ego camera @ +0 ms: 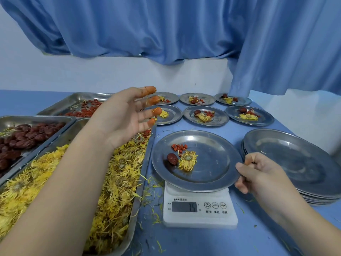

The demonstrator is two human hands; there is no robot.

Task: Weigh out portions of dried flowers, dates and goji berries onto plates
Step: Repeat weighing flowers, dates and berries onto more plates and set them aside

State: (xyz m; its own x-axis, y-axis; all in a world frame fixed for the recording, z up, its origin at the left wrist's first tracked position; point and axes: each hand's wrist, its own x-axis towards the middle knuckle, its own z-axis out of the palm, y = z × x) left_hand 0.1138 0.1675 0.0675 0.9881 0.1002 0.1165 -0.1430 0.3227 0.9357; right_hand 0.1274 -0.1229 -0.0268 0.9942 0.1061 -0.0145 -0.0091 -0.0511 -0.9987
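A steel plate sits on a white kitchen scale whose display reads 75. On the plate lie a yellow dried flower, a dark red date and a few goji berries. My right hand pinches the plate's right rim between thumb and fingers. My left hand hovers open above the trays, palm turned right, fingers spread, with orange covers on the fingertips and nothing held.
Three steel trays stand at the left: flowers, dates, goji berries. Several filled plates lie in two rows at the back. A stack of bare plates stands at the right. Petals litter the blue tabletop.
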